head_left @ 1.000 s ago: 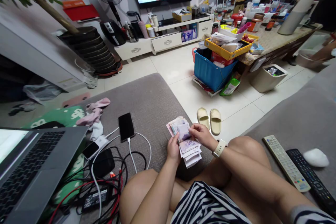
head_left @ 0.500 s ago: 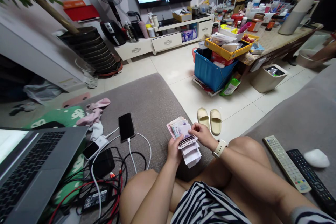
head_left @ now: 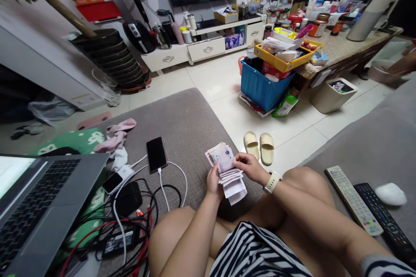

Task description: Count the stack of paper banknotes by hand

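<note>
My left hand [head_left: 213, 181] is closed round a stack of banknotes [head_left: 225, 159], held above the grey sofa seat between my knees. The stack is fanned at its upper left, where pinkish and greenish edges show under a pale purple note. Lower down, several notes are folded over, and their ends hang toward my lap. With thumb and fingertips, my right hand [head_left: 251, 168] pinches the right edge of the top purple note. A pale watch [head_left: 272, 182] is on my right wrist. How many notes there are, I cannot tell.
Left on the sofa [head_left: 182, 125] lie a phone [head_left: 156, 154], tangled cables, a laptop [head_left: 48, 207] and pink cloth [head_left: 117, 134]. Remotes [head_left: 353, 199] rest at right. Beige slippers [head_left: 267, 149] and a blue bin [head_left: 264, 84] stand on the floor. A person's arm shows far right.
My left thumb has shifted left off the face of the top note, which now shows more fully. My right hand keeps its pinch, slightly further left. The view has tilted a little.
</note>
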Demonstrator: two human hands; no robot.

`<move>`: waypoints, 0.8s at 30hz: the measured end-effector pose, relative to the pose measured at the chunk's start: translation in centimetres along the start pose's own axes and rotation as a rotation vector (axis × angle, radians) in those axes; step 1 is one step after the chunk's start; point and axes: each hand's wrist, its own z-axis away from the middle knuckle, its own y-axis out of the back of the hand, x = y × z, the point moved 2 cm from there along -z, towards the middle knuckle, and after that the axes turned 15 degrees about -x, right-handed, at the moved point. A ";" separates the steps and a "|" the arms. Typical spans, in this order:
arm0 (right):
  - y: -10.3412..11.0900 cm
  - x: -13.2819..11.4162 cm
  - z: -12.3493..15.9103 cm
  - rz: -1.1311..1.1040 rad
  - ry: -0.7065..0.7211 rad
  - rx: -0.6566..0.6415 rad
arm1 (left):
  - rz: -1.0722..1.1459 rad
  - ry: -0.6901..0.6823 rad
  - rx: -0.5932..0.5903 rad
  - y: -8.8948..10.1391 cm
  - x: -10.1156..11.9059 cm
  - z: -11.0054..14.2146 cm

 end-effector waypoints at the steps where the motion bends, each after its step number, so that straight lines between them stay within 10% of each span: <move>1: 0.0 -0.1 0.0 -0.007 0.001 0.000 | 0.001 -0.002 0.002 0.1 -0.1 0.0; 8: -0.1 0.3 -0.1 0.030 -0.150 -0.005 | -0.051 -0.028 0.005 0.9 -0.9 -0.4; 14: 0.0 0.2 0.7 0.618 -0.343 0.217 | -0.201 -0.089 0.010 1.7 -1.3 -0.8; 24: -0.9 0.5 0.7 0.542 -0.262 -0.037 | -0.293 -0.026 -0.057 1.7 -2.0 -0.6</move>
